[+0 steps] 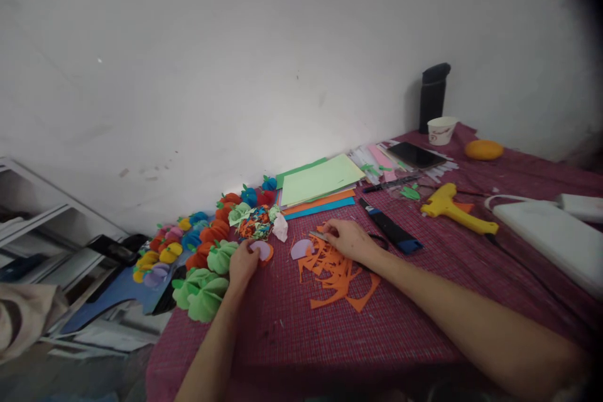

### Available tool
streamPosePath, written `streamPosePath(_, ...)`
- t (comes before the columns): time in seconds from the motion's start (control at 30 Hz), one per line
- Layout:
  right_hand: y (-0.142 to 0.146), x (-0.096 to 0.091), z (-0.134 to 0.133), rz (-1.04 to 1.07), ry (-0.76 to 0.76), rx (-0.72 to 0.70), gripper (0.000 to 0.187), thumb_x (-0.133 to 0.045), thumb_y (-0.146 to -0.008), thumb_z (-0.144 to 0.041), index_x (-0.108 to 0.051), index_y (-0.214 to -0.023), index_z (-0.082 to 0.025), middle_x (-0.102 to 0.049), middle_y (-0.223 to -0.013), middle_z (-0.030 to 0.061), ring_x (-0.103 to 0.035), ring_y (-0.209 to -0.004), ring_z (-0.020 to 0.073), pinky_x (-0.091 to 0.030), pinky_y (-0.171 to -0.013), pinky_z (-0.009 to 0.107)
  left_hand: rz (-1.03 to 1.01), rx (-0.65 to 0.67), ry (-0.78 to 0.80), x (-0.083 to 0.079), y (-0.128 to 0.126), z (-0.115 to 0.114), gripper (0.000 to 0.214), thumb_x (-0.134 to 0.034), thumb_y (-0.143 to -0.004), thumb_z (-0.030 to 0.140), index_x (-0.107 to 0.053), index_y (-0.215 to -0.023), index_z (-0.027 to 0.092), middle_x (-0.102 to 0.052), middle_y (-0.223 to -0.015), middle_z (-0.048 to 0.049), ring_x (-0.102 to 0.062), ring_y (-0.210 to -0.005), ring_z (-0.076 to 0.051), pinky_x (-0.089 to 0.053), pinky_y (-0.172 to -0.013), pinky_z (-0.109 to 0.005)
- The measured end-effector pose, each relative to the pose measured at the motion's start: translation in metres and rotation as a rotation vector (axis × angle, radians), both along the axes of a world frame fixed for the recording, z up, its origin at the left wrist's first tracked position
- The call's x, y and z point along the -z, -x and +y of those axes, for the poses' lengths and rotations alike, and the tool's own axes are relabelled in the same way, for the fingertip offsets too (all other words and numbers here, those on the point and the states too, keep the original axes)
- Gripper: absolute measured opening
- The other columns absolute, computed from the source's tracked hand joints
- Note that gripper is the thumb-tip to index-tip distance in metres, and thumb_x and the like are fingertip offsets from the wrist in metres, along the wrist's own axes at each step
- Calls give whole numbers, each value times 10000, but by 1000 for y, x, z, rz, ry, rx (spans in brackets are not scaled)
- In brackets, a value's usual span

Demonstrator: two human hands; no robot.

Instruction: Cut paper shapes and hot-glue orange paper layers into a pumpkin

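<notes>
My left hand (pixel 244 264) is at the left part of the table, its fingertips closed on the edge of a light purple paper disc (pixel 260 250). Orange paper shows from under that disc. Across a small gap lies a second purple paper piece (pixel 301 249) with one straight-looking side. My right hand (pixel 347 239) is closed over a pair of scissors; a grey blade pokes out past the fingertips and a dark handle loop shows behind the hand. Beneath it spreads a heap of orange paper scraps (pixel 332 270).
Folded paper pumpkins (pixel 207 292) line the left edge beside a pile of mixed scraps (pixel 257 223). Coloured sheets (pixel 323 179) lie by the wall. To the right are a utility knife (pixel 391 226), yellow glue gun (pixel 459 210), phone (pixel 417 155), paper cup (pixel 441 132) and black bottle (pixel 432 100).
</notes>
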State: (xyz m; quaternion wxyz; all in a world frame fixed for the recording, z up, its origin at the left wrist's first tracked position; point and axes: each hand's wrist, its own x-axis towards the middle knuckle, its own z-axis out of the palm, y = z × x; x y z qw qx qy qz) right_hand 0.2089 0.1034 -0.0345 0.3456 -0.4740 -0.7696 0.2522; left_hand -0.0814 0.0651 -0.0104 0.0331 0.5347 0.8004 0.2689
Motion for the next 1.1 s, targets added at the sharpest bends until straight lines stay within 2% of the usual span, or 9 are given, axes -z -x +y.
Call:
streamPosePath(0.07,0,-2,-1,-33,-23,-12,182,-506,-813,-299,-658,-850,-205,-682,-784,41,-593,-694,180,-365,-606,270,107,-2,7,-1,-9,-5,365,-565,-708,244,-632,-1055,151,-643,-959,-141,-571,-937,-302,-392,-802,-394)
streamPosePath(0.13,1,-4,-5,-55,-52,-47,182,-508,-817,-291,-666,-847,-206,-681,-814,49,-591,-741,188,-373,-644,280,205,-5,-11,-2,-21,-10,432,-544,-733,267,-585,-1151,167,-537,-1210,-178,-466,-1114,-361,-335,-885,-473)
streamPosePath(0.2,3,-8,-10,-80,-97,-127,170,-531,-807,-272,-679,-869,-215,-681,-894,54,-581,-859,198,-377,-749,296,296,37,-14,-4,-35,-14,444,-508,-771,290,-554,-1199,181,-460,-1309,-173,-384,-1192,-377,-285,-925,-518)
streamPosePath(0.27,4,-10,-17,-133,-161,-229,185,-573,-780,-281,-684,-919,-232,-667,-1005,56,-537,-998,218,-343,-870,329,399,169,39,-5,-49,-16,395,-461,-812,290,-572,-1176,184,-502,-1275,-152,-412,-1173,-336,-303,-925,-493)
streamPosePath(0.33,4,-10,-21,-217,-213,-284,278,-613,-742,-315,-666,-1006,-246,-630,-1115,61,-476,-1094,256,-307,-930,382,419,300,88,-7,-62,-15,342,-467,-821,289,-604,-1126,216,-568,-1210,-99,-469,-1125,-263,-335,-924,-414)
streamPosePath(0.47,-2,-9,-18,-381,-158,-162,488,-557,-752,-280,-525,-1238,-252,-561,-1227,90,-459,-1113,295,-328,-904,442,431,525,183,-9,-82,-8,323,-536,-782,292,-619,-1091,252,-625,-1131,-49,-510,-1078,-211,-345,-921,-352)
streamPosePath(0.6,-14,-11,-8,-474,-65,-118,493,-513,-756,-263,-508,-1248,-232,-588,-1181,106,-525,-1048,288,-360,-875,426,452,666,266,-10,-93,1,331,-558,-737,259,-629,-1059,278,-638,-1103,-37,-533,-1049,-228,-359,-895,-375)
streamPosePath(0.87,-25,-16,-10,-623,-23,-69,616,-617,-631,-278,-506,-1230,-185,-588,-1105,154,-548,-996,327,-418,-799,412,446,688,291,1,-84,3,467,-528,-737,277,-536,-1204,267,-564,-1204,-67,-504,-1097,-234,-379,-890,-363)
streamPosePath(1.1,-21,-12,-6,-629,-20,-13,504,-547,-702,-252,-527,-1200,-176,-666,-943,142,-607,-895,296,-425,-747,373,451,650,273,5,-76,7,557,-522,-745,302,-435,-1294,276,-545,-1238,-69,-480,-1128,-253,-371,-880,-389)
